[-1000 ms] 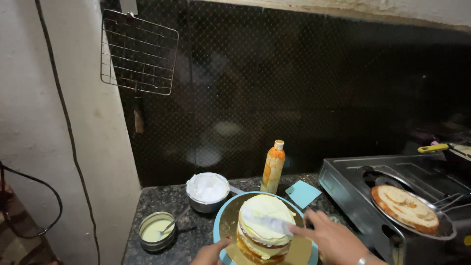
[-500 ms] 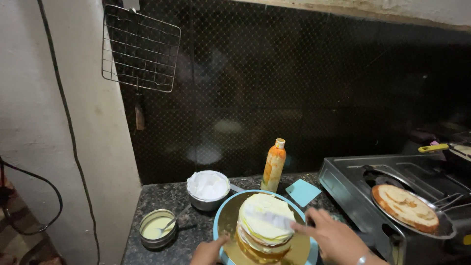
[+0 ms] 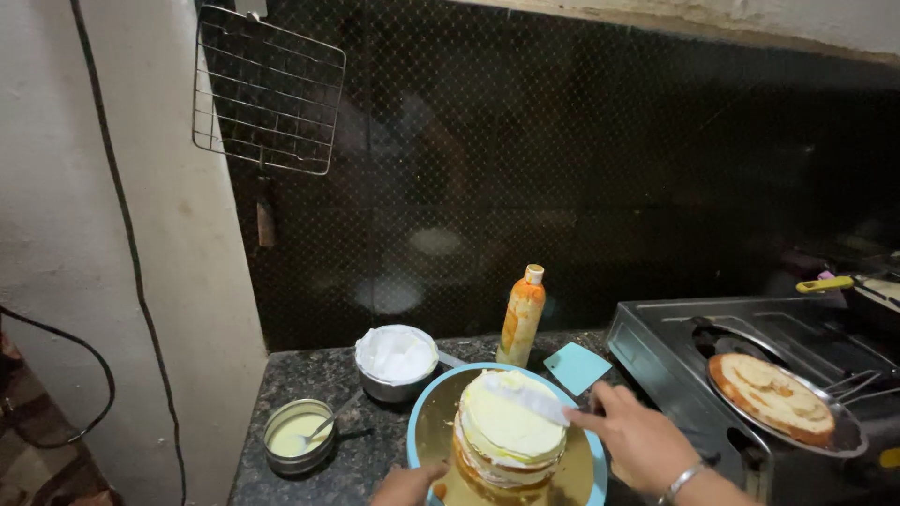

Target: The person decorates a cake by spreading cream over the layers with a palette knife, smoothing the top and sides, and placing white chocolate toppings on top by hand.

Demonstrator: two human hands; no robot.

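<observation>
A layered cake with pale yellow cream on top stands on a gold board atop a blue turntable. My right hand holds a flat palette knife whose blade lies across the cake's top. At the bottom edge, my left hand touches the front of the turntable beside the cake's base; only its fingers show.
A steel bowl of white cream, a small tin of yellow liquid with a spoon, an orange squeeze bottle and a light blue scraper stand on the dark counter. A stove at right holds a cake layer on a pan. A wire rack hangs on the wall.
The view has shifted slightly down and left. The knife blade has slid across the cream top while my left hand stays at the turntable's front.
</observation>
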